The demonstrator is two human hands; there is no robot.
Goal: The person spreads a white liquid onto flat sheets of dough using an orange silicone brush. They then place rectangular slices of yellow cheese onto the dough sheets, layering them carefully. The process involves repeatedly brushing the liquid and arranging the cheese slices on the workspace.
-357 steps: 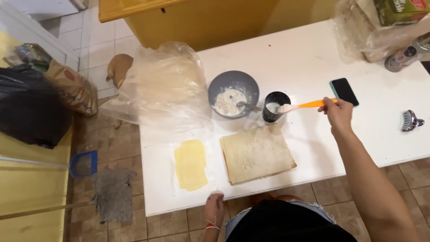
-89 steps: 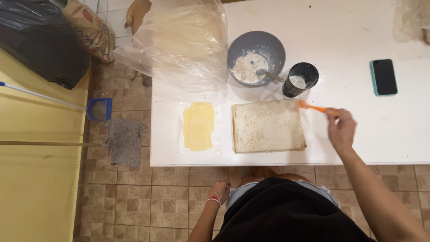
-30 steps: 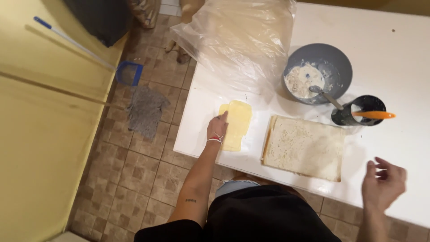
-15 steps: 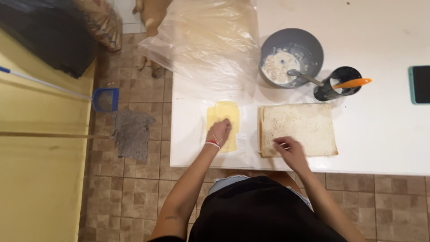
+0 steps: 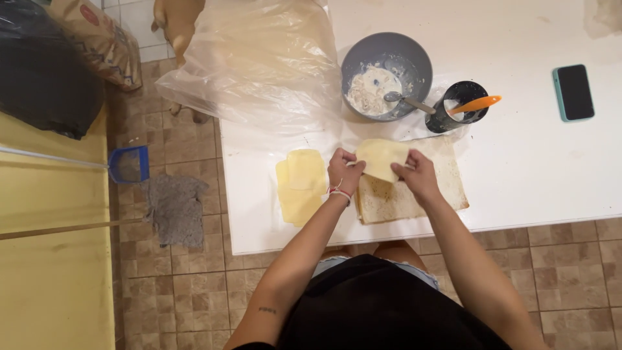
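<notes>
Light: warm and even from overhead, bright on the white table.
Shadows: soft, short.
Glare: mild sheen on the plastic bag, upper middle.
Sharpness: clear centre, slight softness at edges.

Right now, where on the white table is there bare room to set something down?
The white table is bare between the black cup and the teal-cased phone, and along the near edge right of the flat bread sheet. It is crowded around the grey bowl, plastic bag and cheese slices.
</notes>
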